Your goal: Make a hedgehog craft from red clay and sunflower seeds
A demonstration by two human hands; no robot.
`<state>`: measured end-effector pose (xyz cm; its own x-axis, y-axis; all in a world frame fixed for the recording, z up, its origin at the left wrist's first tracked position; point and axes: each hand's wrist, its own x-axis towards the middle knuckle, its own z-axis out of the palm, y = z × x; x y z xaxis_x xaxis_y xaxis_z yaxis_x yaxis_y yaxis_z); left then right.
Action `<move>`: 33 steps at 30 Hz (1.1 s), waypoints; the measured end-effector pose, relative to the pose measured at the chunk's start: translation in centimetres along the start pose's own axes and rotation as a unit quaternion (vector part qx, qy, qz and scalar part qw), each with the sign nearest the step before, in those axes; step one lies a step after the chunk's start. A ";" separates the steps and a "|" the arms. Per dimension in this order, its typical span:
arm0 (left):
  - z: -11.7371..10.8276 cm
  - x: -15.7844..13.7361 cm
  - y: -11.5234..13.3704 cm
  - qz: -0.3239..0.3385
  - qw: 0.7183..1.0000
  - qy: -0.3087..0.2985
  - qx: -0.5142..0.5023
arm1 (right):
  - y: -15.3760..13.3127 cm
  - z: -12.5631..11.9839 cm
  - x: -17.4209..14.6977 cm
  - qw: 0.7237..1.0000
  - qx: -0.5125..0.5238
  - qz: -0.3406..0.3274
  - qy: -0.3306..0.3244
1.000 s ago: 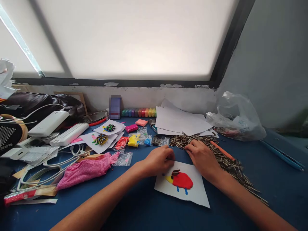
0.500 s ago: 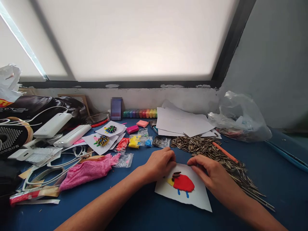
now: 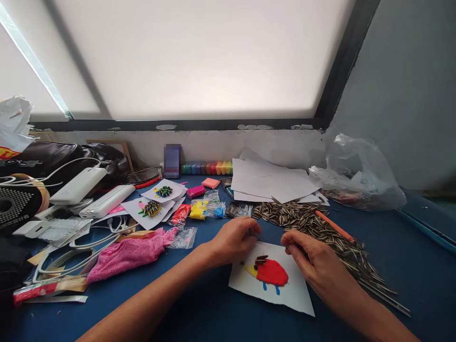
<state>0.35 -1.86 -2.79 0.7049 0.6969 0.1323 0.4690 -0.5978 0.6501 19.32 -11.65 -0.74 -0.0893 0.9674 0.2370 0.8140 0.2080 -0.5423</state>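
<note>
Left hand curls at paper, right hand bunches, both grips unclear; best press seeds lightly into red clay

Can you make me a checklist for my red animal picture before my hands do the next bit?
1. Paper lying on the table: ok.
2. Left hand by the paper's top edge: ok.
3. Blue legs under the red body: ok, two show.
4. Seeds all over the red body: not ok, just a few near the yellow head.
5. Seed pile close by: ok, beside the right hand.
6. Seed in the right hand: cannot tell.
</note>
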 end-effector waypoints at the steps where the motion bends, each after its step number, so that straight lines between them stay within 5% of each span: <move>1: -0.3 0.0 0.1 0.002 1.000 0.002 -0.015 | 0.2 0.1 0.1 1.000 -0.002 -0.006 0.006; 6: -1.1 0.1 0.6 -0.007 0.996 -0.008 -0.094 | 1.4 0.8 0.1 0.997 -0.033 -0.051 0.042; 10: -1.4 0.0 0.6 -0.019 0.988 -0.050 -0.144 | 0.8 1.0 0.0 0.997 -0.030 -0.070 0.010; 21: -1.9 -0.2 -0.4 -0.046 0.949 -0.174 -0.258 | -0.7 1.5 -0.2 0.997 0.057 0.004 -0.044; 33: -1.5 -0.2 -0.3 -0.042 0.963 -0.183 -0.192 | -0.4 2.2 -0.3 0.997 0.060 0.008 -0.049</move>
<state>-0.75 -1.18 -1.89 0.8461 0.5082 -0.1607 0.3515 -0.3054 0.8850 17.72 -11.71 -2.38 -0.1363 0.9792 0.1506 0.7425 0.2016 -0.6388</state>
